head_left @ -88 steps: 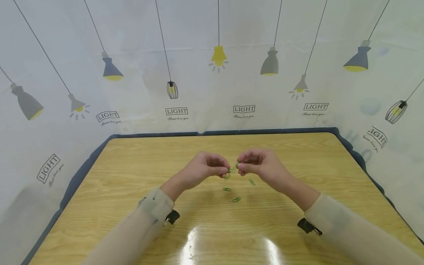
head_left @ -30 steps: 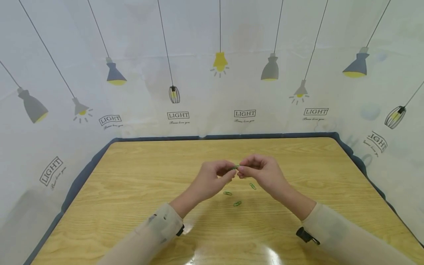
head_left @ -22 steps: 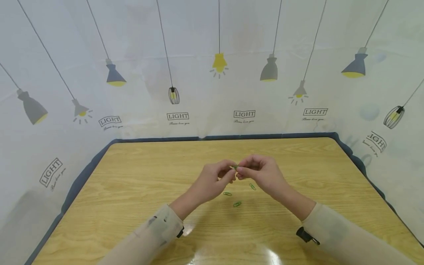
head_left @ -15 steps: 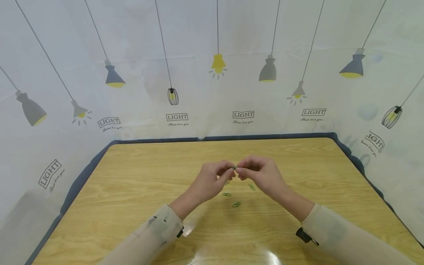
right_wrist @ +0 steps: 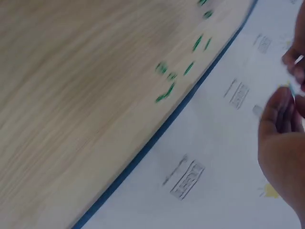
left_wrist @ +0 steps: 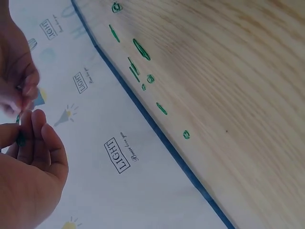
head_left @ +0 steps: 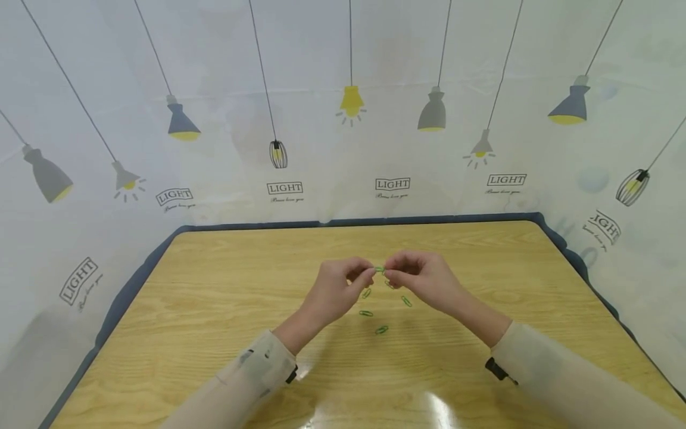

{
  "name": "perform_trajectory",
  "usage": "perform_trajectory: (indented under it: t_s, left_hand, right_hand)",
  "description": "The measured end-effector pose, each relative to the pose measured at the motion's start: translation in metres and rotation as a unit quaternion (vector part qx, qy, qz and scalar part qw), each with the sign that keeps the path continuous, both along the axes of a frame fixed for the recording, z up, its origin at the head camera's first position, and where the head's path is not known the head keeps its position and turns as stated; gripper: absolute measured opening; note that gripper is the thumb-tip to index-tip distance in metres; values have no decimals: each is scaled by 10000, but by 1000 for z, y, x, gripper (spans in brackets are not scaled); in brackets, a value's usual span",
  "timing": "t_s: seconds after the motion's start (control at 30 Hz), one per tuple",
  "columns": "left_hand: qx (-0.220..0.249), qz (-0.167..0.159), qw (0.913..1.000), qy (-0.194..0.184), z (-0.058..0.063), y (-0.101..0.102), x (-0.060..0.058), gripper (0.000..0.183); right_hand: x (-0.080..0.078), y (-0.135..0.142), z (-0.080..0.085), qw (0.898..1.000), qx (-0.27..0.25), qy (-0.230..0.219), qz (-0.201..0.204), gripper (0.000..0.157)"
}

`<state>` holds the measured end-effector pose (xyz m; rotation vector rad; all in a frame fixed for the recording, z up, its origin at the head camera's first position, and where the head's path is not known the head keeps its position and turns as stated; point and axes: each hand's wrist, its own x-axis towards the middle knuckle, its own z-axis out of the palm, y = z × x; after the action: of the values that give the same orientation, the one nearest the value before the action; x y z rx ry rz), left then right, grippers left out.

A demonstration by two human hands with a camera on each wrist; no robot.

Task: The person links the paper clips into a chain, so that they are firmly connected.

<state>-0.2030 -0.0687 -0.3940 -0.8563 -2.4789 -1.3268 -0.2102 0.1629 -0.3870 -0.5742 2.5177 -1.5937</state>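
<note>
Green paperclip wire (head_left: pixel 379 269) clamped in left grip (head_left: pixel 333 289) and right grip (head_left: pixel 431 283), loose clips (head_left: pixel 366 313) below

Left sleeve (head_left: pixel 225 384): your cream one, dark-marked
Left fitting (head_left: pixel 292 374): black, small
Right sleeve (head_left: pixel 563 378): cream, grey-tinged
Right fitting (head_left: pixel 495 368): black, at your sleeve's edge
</note>
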Motion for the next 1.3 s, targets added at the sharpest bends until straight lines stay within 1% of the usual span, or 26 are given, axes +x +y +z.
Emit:
perform_trajectory:
  t_s: [0.03, 0.1, 0.17, 0.23, 0.33, 0.4, 0.53, 0.63, 0.7, 0.9, 1.03, 1.1, 1.17, 1.23, 1.3]
  left_hand:
    - [8, 39, 10000, -33, -1, 0, 0, 16]
    - [56, 139, 9998, -119, -2, -1, -1, 16]
    - [124, 255, 9993, -223, -3, -2, -1, 17]
    - [200, 326, 9989, -271, -4, -3, 0, 17]
    - [271, 387, 9984, -304, -6, -3, -1, 19]
    - [314, 409, 9982, -309, -7, -3, -1, 21]
    - [392, 448, 9979, -270, -10, -3, -1, 22]
    - [466, 474, 9976, -216, -11, -3, 0, 20]
    - [505, 485, 9973, -212, -11, -3, -1, 20]
    - [601, 545, 9964, -235, -9, -2, 0, 17]
    - [596, 565, 9963, -270, -9, 0, 0, 17]
    - [579, 570, 9962, -312, -9, 0, 0, 17]
    - [573, 571, 9961, -338, -9, 0, 1, 18]
    - [572, 557, 9963, -320, -9, 0, 0, 19]
    - [586, 553, 9962, -315, -9, 0, 0, 19]
  right_hand:
    - [-4, 4, -3, 9995, 300, 67, 83, 11]
    - [-14, 13, -12, 9952, 937, 156, 246, 11]
    - [-24, 22, -22, 9875, 1526, 147, 365, 11]
    - [-32, 29, -34, 9788, 1995, 81, 468, 12]
    - [-40, 37, -50, 9687, 2391, -49, 671, 11]
    - [-43, 40, -58, 9640, 2526, -65, 828, 11]
    - [-46, 42, -64, 9578, 2626, 132, 1160, 12]
    - [-47, 42, -64, 9531, 2716, 265, 1312, 11]
    - [-47, 41, -61, 9520, 2739, 212, 1350, 10]
    - [-48, 40, -58, 9550, 2651, -50, 1325, 13]
    - [-47, 40, -56, 9567, 2538, -18, 1422, 16]
    - [-47, 39, -51, 9588, 2451, 47, 1438, 16]
    - [-48, 37, -43, 9638, 2278, 125, 1381, 17]
    - [-49, 33, -30, 9723, 2006, 120, 1192, 14]
    - [-50, 28, -16, 9828, 1567, 52, 976, 13]
